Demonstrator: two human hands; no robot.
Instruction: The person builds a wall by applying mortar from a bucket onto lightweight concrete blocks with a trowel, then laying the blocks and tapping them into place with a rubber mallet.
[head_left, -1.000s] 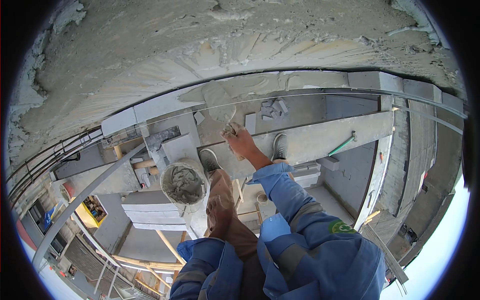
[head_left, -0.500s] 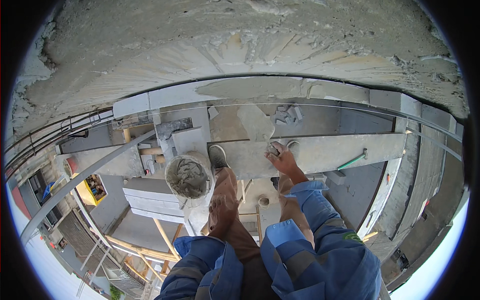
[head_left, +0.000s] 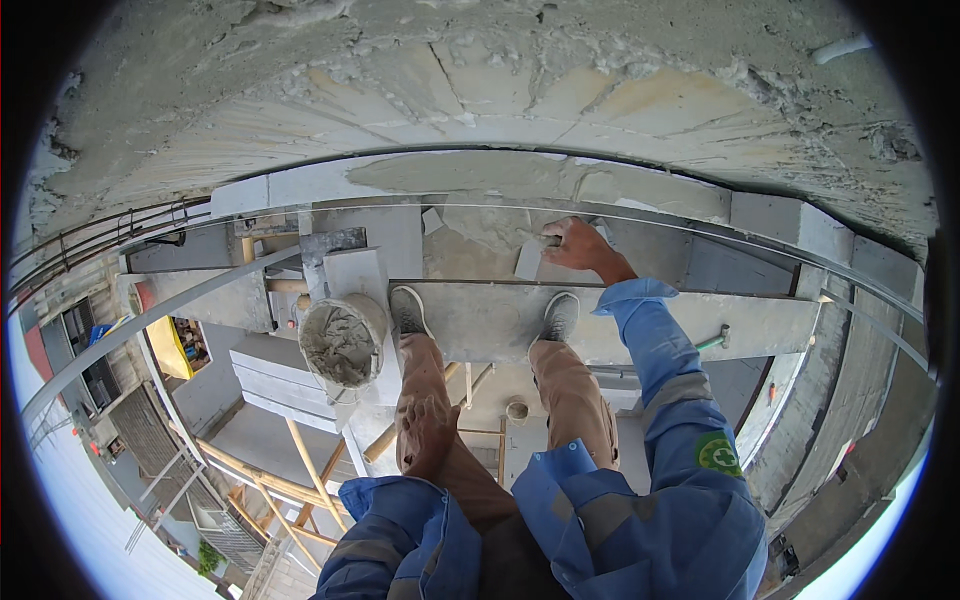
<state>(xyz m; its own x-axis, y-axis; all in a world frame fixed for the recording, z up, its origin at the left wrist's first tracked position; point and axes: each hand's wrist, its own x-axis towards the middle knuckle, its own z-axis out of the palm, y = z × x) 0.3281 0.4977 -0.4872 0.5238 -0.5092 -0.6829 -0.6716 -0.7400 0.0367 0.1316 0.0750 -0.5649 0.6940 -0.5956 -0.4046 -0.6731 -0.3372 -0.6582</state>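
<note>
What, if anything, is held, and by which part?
Right hand: a trowel, held by its handle. Left hand: seemingly nothing; it rests on the left leg.

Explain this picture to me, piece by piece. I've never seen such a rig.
There is no machine here: these are a person's bare hands. The camera is worn on the head and looks down; its fisheye lens bends straight edges near the rim. The right hand holds a trowel with a broad grey blade. The left hand rests on the left leg. Both shoes are on a plank, where a green-handled tool lies toward the right. Left of the shoes, a bucket holds grey mix. Beyond the plank, grey material partly coats some pale blocks.
</note>
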